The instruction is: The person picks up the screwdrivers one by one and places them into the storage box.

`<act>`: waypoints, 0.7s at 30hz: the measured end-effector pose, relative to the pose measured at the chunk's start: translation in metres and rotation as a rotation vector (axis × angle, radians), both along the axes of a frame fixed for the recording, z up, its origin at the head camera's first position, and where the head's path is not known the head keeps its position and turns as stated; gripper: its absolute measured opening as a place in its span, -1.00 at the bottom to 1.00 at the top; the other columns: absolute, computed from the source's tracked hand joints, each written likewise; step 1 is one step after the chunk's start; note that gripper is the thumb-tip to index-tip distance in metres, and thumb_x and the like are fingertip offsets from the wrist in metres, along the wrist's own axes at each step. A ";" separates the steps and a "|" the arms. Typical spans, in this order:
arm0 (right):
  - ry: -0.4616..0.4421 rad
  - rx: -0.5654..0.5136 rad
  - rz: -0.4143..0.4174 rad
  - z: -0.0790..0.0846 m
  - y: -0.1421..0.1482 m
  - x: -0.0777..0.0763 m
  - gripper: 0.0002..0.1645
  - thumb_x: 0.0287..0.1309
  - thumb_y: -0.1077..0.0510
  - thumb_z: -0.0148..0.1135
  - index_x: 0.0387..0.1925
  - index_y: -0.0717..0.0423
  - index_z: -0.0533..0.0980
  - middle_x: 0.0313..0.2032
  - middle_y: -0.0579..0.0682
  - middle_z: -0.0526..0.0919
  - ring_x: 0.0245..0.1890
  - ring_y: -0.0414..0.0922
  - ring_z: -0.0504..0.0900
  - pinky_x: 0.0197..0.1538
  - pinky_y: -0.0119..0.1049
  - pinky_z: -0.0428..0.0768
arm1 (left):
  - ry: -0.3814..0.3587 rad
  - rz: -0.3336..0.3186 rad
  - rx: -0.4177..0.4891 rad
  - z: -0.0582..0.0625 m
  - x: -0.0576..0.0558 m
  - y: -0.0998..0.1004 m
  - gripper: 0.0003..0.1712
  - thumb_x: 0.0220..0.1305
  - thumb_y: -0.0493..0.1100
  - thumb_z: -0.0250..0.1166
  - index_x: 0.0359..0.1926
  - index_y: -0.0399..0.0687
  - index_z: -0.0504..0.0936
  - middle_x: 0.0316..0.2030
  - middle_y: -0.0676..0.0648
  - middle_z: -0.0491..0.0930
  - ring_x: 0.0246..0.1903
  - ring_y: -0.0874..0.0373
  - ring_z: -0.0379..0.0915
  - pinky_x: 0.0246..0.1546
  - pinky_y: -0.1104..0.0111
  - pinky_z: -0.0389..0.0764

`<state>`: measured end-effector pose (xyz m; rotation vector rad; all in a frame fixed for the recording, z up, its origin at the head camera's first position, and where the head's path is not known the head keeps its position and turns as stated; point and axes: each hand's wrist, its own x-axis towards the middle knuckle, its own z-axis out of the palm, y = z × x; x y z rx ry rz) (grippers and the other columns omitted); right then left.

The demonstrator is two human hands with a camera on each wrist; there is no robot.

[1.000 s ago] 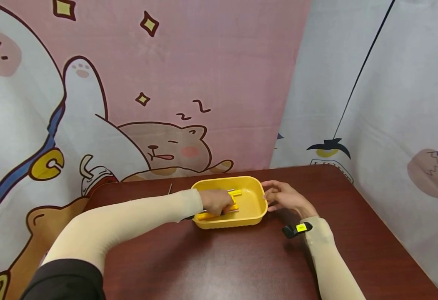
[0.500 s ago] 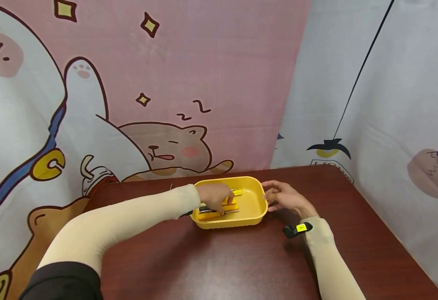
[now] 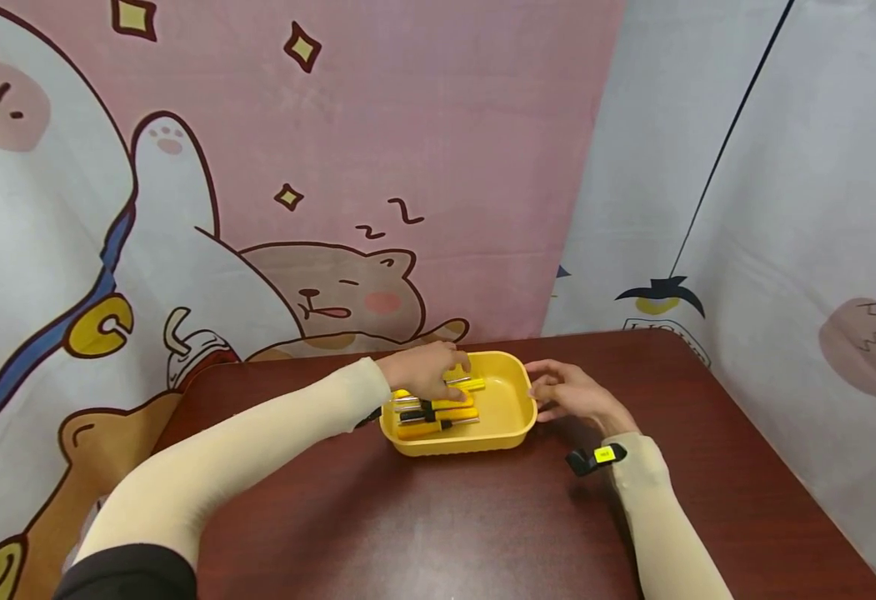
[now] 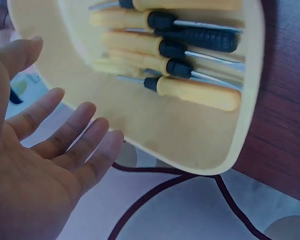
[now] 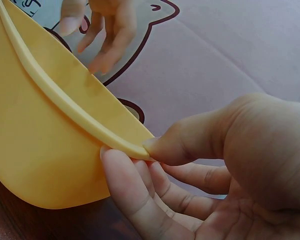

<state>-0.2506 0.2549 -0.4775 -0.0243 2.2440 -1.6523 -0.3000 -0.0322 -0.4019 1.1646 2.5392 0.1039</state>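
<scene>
A yellow plastic tray [image 3: 510, 421] stands near the table's back edge. Several screwdrivers [image 4: 200, 93] lie side by side in its left part, with yellow handles, black collars and metal shafts. Among them is a black handle [image 4: 205, 39]. My left hand [image 3: 424, 372] is raised over the back left of the tray, fingers spread and holding nothing; its palm faces the left wrist camera. At the tray's right end, my right hand [image 3: 568, 395] pinches the rim [image 5: 85, 117] between thumb and fingers. The left hand covers some of the tools in the head view.
The dark red-brown table [image 3: 438, 517] extends in front of the tray and to its right. Directly behind the table hangs a pink cartoon cloth [image 3: 445, 167], and a white printed cloth [image 3: 768, 217] hangs on the right.
My left hand has come off the screwdrivers, its fingers opening as it rose toward the back of the tray. More of the tools now show. My right hand has stayed on the rim.
</scene>
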 end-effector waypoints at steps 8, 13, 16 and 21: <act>0.002 -0.004 0.007 -0.001 0.000 -0.001 -0.34 0.35 0.26 0.21 0.43 0.20 0.27 -0.01 0.34 0.60 -0.29 -0.02 0.71 -0.16 -0.11 0.81 | 0.014 0.143 0.112 0.004 -0.002 -0.016 -0.24 0.36 0.29 0.29 0.45 0.09 0.41 0.52 -0.11 0.23 0.50 -0.05 0.19 0.48 0.00 0.37; -0.003 -0.009 0.001 -0.001 0.000 0.000 -0.34 0.35 0.27 0.22 0.42 0.19 0.28 -0.02 0.31 0.60 -0.29 -0.02 0.71 -0.16 -0.11 0.81 | 0.012 0.215 0.222 0.005 -0.004 -0.030 -0.20 0.32 0.33 0.31 0.48 0.20 0.37 0.53 -0.11 0.22 0.51 -0.07 0.15 0.47 -0.06 0.36; -0.004 -0.012 0.002 -0.001 0.000 0.000 -0.34 0.35 0.28 0.22 0.42 0.19 0.28 -0.04 0.30 0.60 -0.29 -0.01 0.71 -0.16 -0.11 0.81 | -0.011 0.260 0.290 0.004 -0.004 -0.038 -0.19 0.30 0.37 0.30 0.47 0.28 0.36 0.52 -0.10 0.22 0.50 -0.07 0.16 0.45 -0.09 0.38; 0.004 -0.015 0.014 -0.001 0.000 0.000 -0.32 0.36 0.25 0.23 0.44 0.20 0.26 -0.02 0.31 0.60 -0.29 -0.01 0.71 -0.17 -0.12 0.81 | -0.014 0.341 0.363 0.001 -0.006 -0.054 -0.10 0.27 0.45 0.26 0.52 0.25 0.29 0.51 -0.09 0.23 0.50 -0.09 0.16 0.45 -0.14 0.36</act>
